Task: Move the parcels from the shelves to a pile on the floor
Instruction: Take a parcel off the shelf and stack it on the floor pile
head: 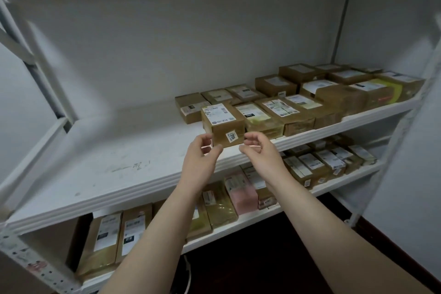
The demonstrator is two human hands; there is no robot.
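small brown cardboard box [223, 124] on white shelf [119, 150] | left hand [198, 162] fingers at its corner, hold unclear | right hand [262, 153] fingers loose, beside it

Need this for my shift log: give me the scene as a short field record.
target parcel: brown box labelled 1208, at the front edge of the middle shelf
left hand: at its lower left corner, fingers curved, no grip visible
right hand: just right of it, fingers curved, contact unclear
other parcels: packed on the middle shelf's right half; more on the lower shelf
stage: target parcel not yet lifted
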